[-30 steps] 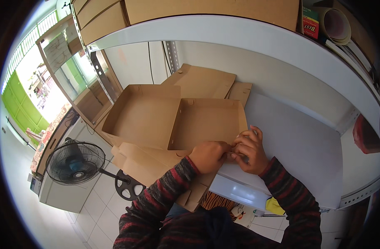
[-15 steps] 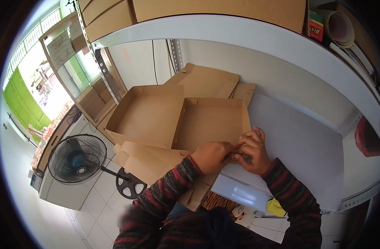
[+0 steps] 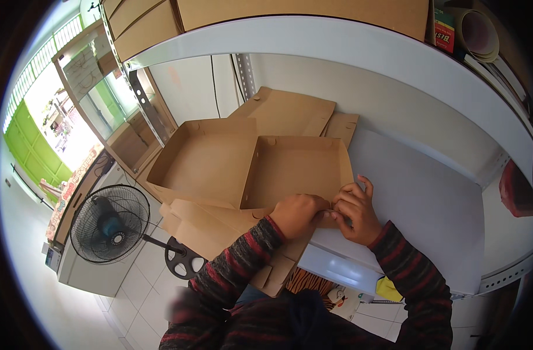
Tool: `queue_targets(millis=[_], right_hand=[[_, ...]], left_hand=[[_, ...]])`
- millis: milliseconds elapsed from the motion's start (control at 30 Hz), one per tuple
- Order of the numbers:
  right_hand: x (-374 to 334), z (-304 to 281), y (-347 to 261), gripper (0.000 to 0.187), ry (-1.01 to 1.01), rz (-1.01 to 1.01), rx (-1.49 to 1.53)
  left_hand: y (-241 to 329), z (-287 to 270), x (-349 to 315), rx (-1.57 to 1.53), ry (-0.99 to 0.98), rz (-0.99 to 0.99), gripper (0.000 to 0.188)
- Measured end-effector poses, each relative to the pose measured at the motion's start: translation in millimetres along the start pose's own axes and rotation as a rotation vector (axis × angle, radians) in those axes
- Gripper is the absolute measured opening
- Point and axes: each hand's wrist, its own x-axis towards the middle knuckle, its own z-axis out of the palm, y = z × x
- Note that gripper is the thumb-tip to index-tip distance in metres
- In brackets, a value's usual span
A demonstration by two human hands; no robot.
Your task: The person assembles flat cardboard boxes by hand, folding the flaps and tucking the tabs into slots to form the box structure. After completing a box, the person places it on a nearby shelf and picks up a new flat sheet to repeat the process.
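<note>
- Open cardboard box (image 3: 295, 169): mostly beyond and left of fingers; with lid, long axis left-right.
- Left hand (image 3: 301, 213): along near wall; fingertips hidden, can't tell grip.
- Right hand (image 3: 356, 216): nearer right wall, fingers narrow, pinching box's near-right corner.

Lit by daylight from the opening (image 3: 81, 140), far left of the open cardboard box (image 3: 295, 169), washed there to white. Softly shaded inside the box. Shining with glare on the shelf front (image 3: 339, 265), below right of the box. Bent along the upper shelf (image 3: 336, 38), above the box; black at the outer rim. Smeared on the left sleeve (image 3: 231, 265), below left of the box.
</note>
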Motion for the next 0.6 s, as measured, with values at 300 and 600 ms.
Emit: queue_targets(millis=[300,600], right_hand=[[0,-3,18,0.046,0.339,0.243,0.226],[-4,1,26,0.074,0.178,0.639,0.881]], left_hand=[[28,-10,-19,0.078,0.010,0.125,0.027],[21,-73,-90,0.066,0.921,-0.033,0.043]])
